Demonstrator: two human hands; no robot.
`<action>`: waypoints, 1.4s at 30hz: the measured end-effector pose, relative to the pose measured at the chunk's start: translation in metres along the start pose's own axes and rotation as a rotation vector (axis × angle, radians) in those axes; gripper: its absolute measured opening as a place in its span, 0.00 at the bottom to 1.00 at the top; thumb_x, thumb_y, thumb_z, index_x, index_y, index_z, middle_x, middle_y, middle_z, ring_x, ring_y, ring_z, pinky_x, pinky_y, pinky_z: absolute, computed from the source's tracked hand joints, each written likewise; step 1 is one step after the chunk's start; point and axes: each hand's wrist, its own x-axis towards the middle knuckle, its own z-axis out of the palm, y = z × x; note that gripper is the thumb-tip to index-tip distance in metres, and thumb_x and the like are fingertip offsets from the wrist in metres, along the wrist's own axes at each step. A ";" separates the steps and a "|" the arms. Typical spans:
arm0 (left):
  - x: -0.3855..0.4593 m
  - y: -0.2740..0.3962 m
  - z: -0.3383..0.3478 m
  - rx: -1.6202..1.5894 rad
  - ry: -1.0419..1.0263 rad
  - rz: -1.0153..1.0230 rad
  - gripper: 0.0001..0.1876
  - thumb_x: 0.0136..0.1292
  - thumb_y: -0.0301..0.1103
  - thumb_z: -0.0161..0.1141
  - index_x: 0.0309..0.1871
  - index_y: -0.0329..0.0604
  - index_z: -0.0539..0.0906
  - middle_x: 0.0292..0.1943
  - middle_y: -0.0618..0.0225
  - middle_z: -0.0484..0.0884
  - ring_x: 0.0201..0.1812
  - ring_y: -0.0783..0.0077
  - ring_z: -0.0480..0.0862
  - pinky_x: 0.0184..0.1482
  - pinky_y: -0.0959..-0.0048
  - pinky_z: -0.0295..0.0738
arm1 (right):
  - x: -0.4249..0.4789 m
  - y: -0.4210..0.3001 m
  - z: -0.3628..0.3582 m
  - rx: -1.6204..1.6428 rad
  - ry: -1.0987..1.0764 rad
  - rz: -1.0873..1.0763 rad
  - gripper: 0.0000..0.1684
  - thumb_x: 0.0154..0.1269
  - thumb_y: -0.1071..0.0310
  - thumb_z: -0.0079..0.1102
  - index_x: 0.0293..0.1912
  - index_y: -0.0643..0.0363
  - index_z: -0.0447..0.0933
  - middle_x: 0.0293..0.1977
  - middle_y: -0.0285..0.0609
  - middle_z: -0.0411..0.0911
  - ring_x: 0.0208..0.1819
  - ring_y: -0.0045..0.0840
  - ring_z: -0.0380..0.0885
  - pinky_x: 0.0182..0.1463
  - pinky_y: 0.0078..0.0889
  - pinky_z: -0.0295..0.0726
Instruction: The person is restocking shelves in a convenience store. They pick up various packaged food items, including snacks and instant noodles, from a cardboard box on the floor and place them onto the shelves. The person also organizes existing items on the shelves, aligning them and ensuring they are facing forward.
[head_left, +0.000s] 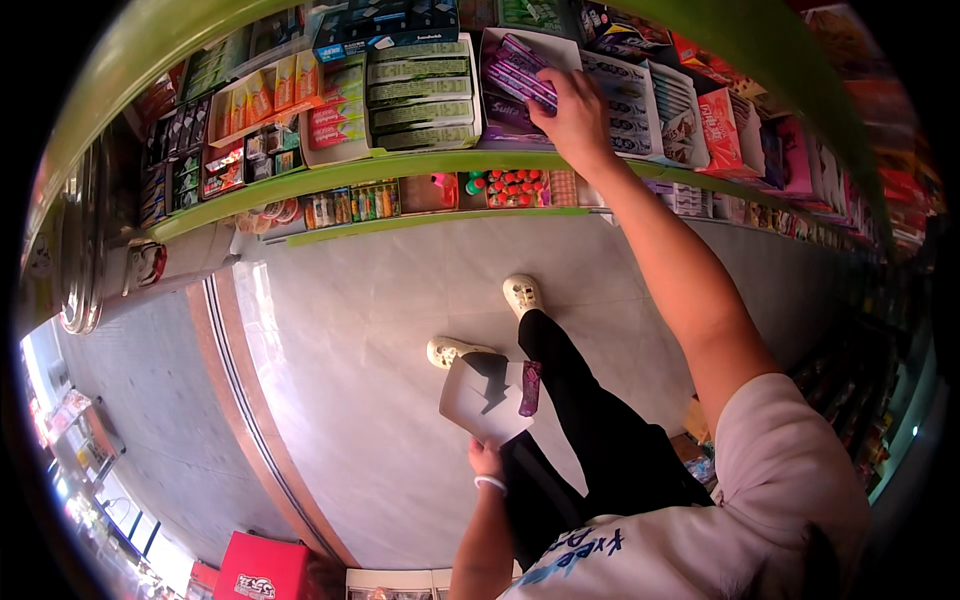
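My right hand (574, 116) reaches up to the shelf, its thumb and fingers around the ends of slim purple packs (517, 71). These packs lie slanted in a purple-and-white display box (514, 120) that bears writing. Lower down, my left hand (486, 454), with a white band at the wrist, grips the near edge of a white cardboard box (480, 397). Its pale inside faces up, and a printed purple flap (529, 388) stands at its right side. Between the two hands there is a wide gap over the floor.
The green shelf edge (420, 166) runs across in front of me. A box of green packs (420, 94) is left of the purple box; a box of white-and-blue packs (628, 112) is right. Small bottles (514, 187) fill a lower shelf. A red box (261, 566) stands bottom left.
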 end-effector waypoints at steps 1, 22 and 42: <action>0.000 0.000 0.002 -0.023 0.004 0.006 0.07 0.60 0.23 0.53 0.41 0.36 0.78 0.30 0.70 0.80 0.29 0.78 0.76 0.32 0.77 0.70 | -0.001 0.001 0.001 0.021 -0.009 0.008 0.19 0.47 0.65 0.71 0.40 0.56 0.76 0.35 0.42 0.77 0.41 0.40 0.75 0.44 0.41 0.77; -0.004 0.003 0.017 -0.018 0.075 -0.029 0.05 0.57 0.26 0.56 0.37 0.39 0.78 0.27 0.73 0.77 0.27 0.79 0.73 0.32 0.76 0.68 | 0.036 -0.021 0.025 -0.314 -0.325 -0.308 0.10 0.59 0.61 0.58 0.40 0.44 0.84 0.66 0.36 0.62 0.68 0.37 0.57 0.60 0.54 0.58; 0.011 -0.016 0.026 -0.034 0.097 -0.033 0.10 0.56 0.27 0.56 0.41 0.37 0.80 0.31 0.68 0.82 0.30 0.77 0.78 0.34 0.75 0.74 | 0.058 -0.010 0.028 -0.080 -0.692 -0.238 0.18 0.45 0.60 0.69 0.39 0.51 0.82 0.74 0.35 0.45 0.74 0.52 0.39 0.64 0.72 0.56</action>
